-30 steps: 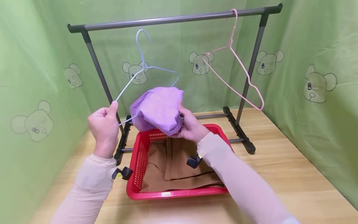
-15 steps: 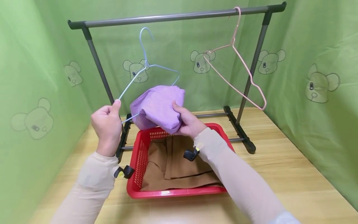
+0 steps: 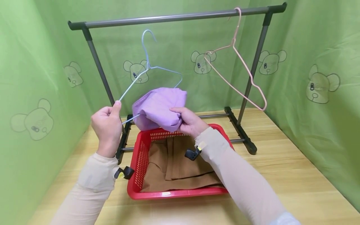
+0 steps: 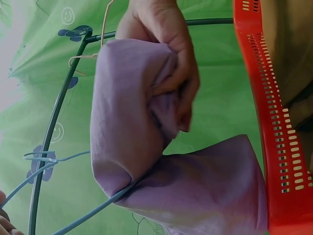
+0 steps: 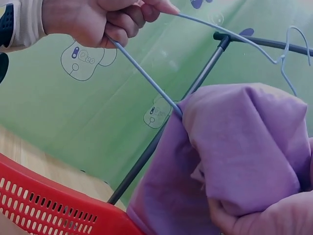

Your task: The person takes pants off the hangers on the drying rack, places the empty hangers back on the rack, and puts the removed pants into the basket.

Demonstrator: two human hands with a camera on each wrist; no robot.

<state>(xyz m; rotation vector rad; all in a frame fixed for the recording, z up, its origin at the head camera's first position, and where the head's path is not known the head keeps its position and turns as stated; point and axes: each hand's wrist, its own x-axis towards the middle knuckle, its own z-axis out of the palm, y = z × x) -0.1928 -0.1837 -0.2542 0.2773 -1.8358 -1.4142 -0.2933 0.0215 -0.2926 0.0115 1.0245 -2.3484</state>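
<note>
My left hand (image 3: 108, 125) grips the left corner of a light blue wire hanger (image 3: 134, 82), holding it up before the rack. A folded purple cloth (image 3: 158, 104) drapes over the hanger's lower bar, which runs under its folds in the right wrist view. At the cloth's right side, my right hand (image 3: 192, 121) pinches the fabric, thumb on the front and the other fingers behind. In the left wrist view those fingers curl into the cloth (image 4: 124, 107). The hanger's hook stands free in the air, below the rack's top rail.
A grey clothes rack (image 3: 168, 19) stands behind, with a pink hanger (image 3: 248, 70) hooked at the right of its rail. Below my hands sits a red basket (image 3: 133, 175) holding brown folded cloth (image 3: 180, 165). Green curtains (image 3: 312, 125) enclose the wooden table (image 3: 281, 187).
My right thumb has moved left from the cloth's right edge onto its front. The hanger has shifted slightly right, and the cloth's right end is pushed in a little.
</note>
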